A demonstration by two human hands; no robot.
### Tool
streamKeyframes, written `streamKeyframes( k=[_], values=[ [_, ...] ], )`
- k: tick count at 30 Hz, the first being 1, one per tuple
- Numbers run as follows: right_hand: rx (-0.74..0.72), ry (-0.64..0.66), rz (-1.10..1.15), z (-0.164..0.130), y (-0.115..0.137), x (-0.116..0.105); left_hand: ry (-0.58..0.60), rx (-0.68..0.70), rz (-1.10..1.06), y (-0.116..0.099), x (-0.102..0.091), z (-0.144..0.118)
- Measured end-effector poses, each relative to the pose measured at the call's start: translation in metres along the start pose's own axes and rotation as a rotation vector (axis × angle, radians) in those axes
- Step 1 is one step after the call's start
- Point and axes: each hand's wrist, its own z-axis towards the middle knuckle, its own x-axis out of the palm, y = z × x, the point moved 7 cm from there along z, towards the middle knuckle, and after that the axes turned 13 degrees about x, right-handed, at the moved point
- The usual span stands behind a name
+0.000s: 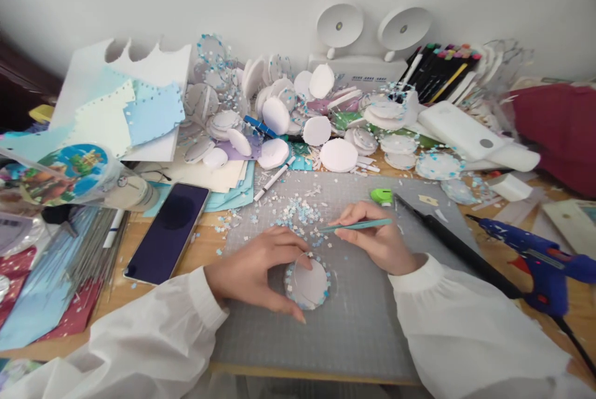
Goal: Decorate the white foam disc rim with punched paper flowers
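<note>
Head view shows your left hand [254, 275] cupping a round clear disc rimmed with blue and white paper bits [308, 281], thumb and fingers curled around its edge, on the grey gridded cutting mat [363, 318]. Your right hand [377, 237], just beyond the disc, pinches thin teal tweezers [358, 224] between thumb and fingers. Loose blue and white confetti squares [295, 213] lie beyond the disc; 1 dark smartphone [168, 231] rests left of the mat.

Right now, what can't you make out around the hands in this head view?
- Tweezers: tips too small, any piece held unclear.
- Clear disc: left rim hidden by left hand.
- Right hand: palm side hidden.
- Glue gun: handle blurred, cut off at the right edge.
</note>
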Motion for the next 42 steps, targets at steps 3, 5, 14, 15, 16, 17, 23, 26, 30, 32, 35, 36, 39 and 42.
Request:
streamKeyframes(
  k=[3, 5, 14, 15, 16, 17, 23, 26, 30, 32, 35, 36, 39, 42],
  values=[
    [-0.027, 0.010, -0.069, -0.001, 0.007, 0.003, -0.005, 0.002, -0.001, 0.000, 0.001, -0.001],
    [-0.039, 0.010, -0.108, -0.001, 0.009, 0.004, -0.009, 0.002, -0.001, 0.000, 0.001, -0.001],
    [-0.155, -0.011, -0.227, -0.009, 0.013, 0.007, 0.002, -0.011, -0.008, 0.000, 0.000, -0.001],
    [-0.169, -0.012, -0.243, -0.010, 0.014, 0.008, 0.001, -0.011, -0.011, 0.000, -0.001, -0.001],
    [-0.185, -0.014, -0.259, -0.011, 0.016, 0.009, 0.001, -0.011, -0.014, -0.001, -0.001, -0.001],
    [-0.202, -0.014, -0.273, -0.011, 0.017, 0.010, -0.001, -0.011, -0.016, -0.001, -0.001, -0.001],
    [-0.295, -0.034, -0.313, -0.015, 0.027, 0.011, -0.004, -0.015, -0.008, -0.001, -0.001, -0.002],
    [-0.286, -0.045, -0.331, -0.015, 0.027, 0.010, -0.031, 0.004, -0.013, -0.002, -0.003, -0.002],
    [-0.291, -0.017, -0.396, -0.017, 0.025, 0.014, -0.139, 0.054, -0.081, -0.006, -0.010, -0.004],
    [-0.320, 0.009, -0.452, -0.020, 0.025, 0.017, -0.215, 0.062, -0.087, -0.007, -0.016, -0.007],
    [-0.338, 0.033, -0.525, -0.023, 0.023, 0.019, -0.294, 0.054, -0.015, -0.007, -0.024, -0.011],
    [-0.335, 0.033, -0.537, -0.024, 0.022, 0.019, -0.306, 0.045, 0.025, -0.007, -0.026, -0.012],
    [-0.309, 0.029, -0.537, -0.024, 0.021, 0.021, -0.313, 0.008, 0.148, -0.005, -0.031, -0.015],
    [-0.299, 0.008, -0.499, -0.023, 0.021, 0.023, -0.336, -0.091, 0.237, 0.001, -0.034, -0.019]
  ],
)
